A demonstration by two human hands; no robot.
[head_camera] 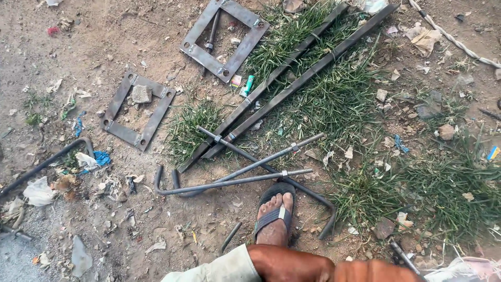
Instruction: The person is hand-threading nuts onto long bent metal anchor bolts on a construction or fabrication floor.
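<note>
Head view: a patch of bare dirt and grass is looked down on, with a forearm [313,267] seen along the bottom edge.
Hands: neither hand is shown; only the forearm and a pale sleeve [219,270] are in frame, so how far the fingers are open, and whether anything is held, cannot be told.
Which arm: it cannot be told from this view whether the forearm is the left or the right.
Foot: a sandalled foot [275,216] is planted just ahead of the forearm, toes pointed away from the body.
Nearest thing: two J-shaped threaded rods [235,180] are laid just beyond the toes, apparently apart from the sandal.
Long axis: the rods are run left to right across the view, rising slightly to the right, with the hooked ends at the left and nuts near the right ends.
Crossing rod: a third bent rod [292,183] is laid across them, running from upper left down to a curve right of the foot.
Direction from the arm: the rods are straight ahead and slightly left.
Further out: two long angle-iron bars [308,73] are laid diagonally through the grass [334,99].
Farthest: two square steel frames [136,110] [224,39] are set on the dirt at upper left.
</note>
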